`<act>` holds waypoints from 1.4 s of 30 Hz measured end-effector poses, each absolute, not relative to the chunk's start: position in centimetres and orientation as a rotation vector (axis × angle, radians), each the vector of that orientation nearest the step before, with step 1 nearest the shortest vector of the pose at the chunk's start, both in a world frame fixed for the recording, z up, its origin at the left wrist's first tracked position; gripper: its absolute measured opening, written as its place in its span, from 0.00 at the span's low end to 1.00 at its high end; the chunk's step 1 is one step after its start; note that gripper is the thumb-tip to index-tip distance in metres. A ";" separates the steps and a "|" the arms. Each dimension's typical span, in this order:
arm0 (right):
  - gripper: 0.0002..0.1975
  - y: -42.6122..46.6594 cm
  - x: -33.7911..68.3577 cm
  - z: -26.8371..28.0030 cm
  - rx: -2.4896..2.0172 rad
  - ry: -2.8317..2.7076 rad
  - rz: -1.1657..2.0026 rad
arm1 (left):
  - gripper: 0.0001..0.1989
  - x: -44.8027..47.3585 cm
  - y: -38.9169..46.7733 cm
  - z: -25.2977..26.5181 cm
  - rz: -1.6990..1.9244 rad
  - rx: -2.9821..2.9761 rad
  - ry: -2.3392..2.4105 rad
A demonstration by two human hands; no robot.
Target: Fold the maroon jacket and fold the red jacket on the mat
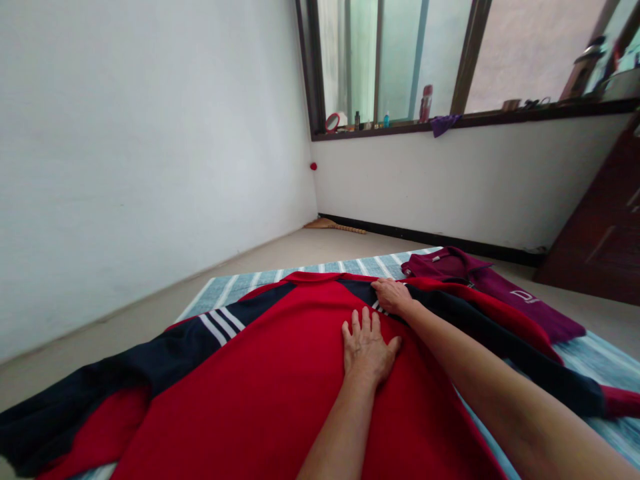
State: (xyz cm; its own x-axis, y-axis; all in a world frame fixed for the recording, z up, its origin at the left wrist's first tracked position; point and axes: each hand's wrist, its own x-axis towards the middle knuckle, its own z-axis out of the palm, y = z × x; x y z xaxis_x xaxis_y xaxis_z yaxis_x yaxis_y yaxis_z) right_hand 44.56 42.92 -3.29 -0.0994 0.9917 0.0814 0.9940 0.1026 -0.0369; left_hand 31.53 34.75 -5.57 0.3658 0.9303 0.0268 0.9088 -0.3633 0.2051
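left hand (367,350) spread flat on jacket (240,393), right hand (393,295) clamped on its shoulder (356,289) just beyond. uneven pull could crease it.

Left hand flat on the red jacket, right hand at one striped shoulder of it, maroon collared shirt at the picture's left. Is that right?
Not quite: in the head view, the maroon collared shirt lies at the picture's right, not its left. The rest holds: the left hand is flat on the red jacket, and the right hand is at one striped shoulder.
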 end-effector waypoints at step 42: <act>0.07 20.6 41.5 4.6 -1.811 -1.897 -0.386 | 0.34 31.2 34.5 2.0 0.787 1.531 1.148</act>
State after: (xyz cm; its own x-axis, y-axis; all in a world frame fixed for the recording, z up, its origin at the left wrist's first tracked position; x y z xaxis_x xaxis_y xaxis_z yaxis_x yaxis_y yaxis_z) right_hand 41.49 20.60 4.62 -0.0038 0.8515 0.5243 0.9886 0.0820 -0.1260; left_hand 31.21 34.54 2.02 0.3317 0.9407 -0.0715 0.2726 -0.0230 0.9619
